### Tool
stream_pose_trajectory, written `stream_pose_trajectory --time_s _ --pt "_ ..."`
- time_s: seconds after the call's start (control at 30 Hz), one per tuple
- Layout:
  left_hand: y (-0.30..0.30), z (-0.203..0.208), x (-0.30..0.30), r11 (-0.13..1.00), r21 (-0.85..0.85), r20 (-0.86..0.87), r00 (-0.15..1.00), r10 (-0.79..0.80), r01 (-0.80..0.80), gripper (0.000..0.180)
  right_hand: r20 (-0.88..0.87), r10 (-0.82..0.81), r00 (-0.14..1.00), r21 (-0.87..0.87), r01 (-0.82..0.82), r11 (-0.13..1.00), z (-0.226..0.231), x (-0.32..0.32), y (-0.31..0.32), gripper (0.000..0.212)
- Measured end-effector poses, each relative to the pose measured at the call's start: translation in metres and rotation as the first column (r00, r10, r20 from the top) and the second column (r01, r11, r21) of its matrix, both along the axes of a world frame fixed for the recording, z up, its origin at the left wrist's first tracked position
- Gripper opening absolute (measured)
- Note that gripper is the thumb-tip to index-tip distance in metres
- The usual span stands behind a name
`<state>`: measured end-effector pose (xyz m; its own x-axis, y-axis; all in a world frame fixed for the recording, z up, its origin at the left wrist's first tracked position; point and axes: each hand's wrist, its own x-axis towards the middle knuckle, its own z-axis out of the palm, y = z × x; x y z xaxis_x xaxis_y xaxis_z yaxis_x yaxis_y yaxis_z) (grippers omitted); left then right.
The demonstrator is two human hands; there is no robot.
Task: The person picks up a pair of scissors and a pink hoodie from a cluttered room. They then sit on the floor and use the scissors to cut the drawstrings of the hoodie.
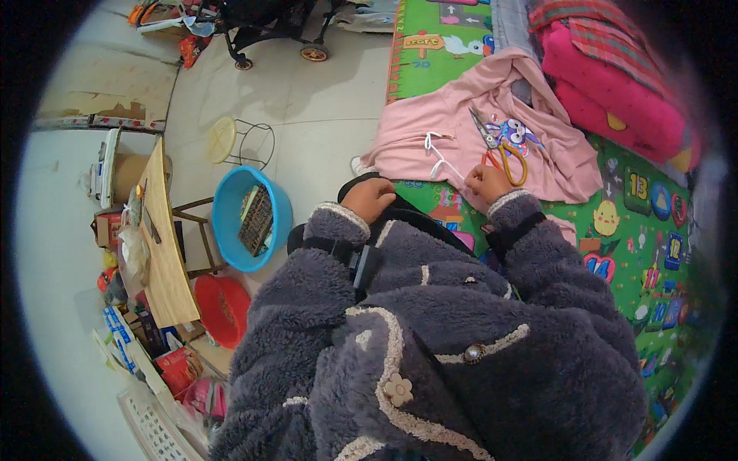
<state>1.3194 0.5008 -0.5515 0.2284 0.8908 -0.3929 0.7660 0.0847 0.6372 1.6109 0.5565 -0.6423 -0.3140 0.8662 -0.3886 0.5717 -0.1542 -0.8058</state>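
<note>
A pink hooded sweatshirt (407,138) with a cartoon print lies spread beside my legs. Its white drawstring (440,163) runs across the fabric to my right hand (487,186), whose fingers are closed in a pinch at the cord's end. Right by these fingers lies a pair of scissors (483,127), with a dark blade and red and yellow handles, on top of the sweatshirt. My left hand (369,198) rests on my dark trouser leg, fingers stretched out, holding nothing I can see.
A green patterned play mat (607,180) lies under the sweatshirt. Bright pink bedding (600,84) is piled at the far right. On the left are a blue basin (283,223), a red basin (223,311), a stool (223,140) and a wooden table (165,261). A stroller (269,19) stands far off.
</note>
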Motion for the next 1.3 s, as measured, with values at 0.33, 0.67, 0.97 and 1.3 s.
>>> stream_pose_trajectory --time_s 0.33,0.67,0.97,1.3 --pt "0.002 -0.036 -0.009 0.945 0.307 -0.07 0.993 -0.092 0.11 0.013 0.153 0.1 0.983 -0.039 -0.095 0.995 -0.037 -0.011 -0.019 0.022" --pt "0.038 -0.052 -0.035 0.917 0.352 0.095 0.967 -0.235 0.188 0.015 0.488 0.084 0.869 0.007 -0.1 0.995 -0.041 -0.034 -0.018 0.02" --pt "0.067 -0.033 -0.067 0.921 0.147 -0.052 0.932 -0.358 0.361 0.019 0.634 0.087 0.769 -0.06 -0.064 0.996 -0.03 -0.051 -0.009 0.018" --pt "0.023 -0.032 -0.022 0.848 0.248 -0.358 0.858 -0.37 0.469 0.02 0.358 -0.153 0.921 0.343 0.022 0.939 -0.019 -0.047 -0.051 0.012"
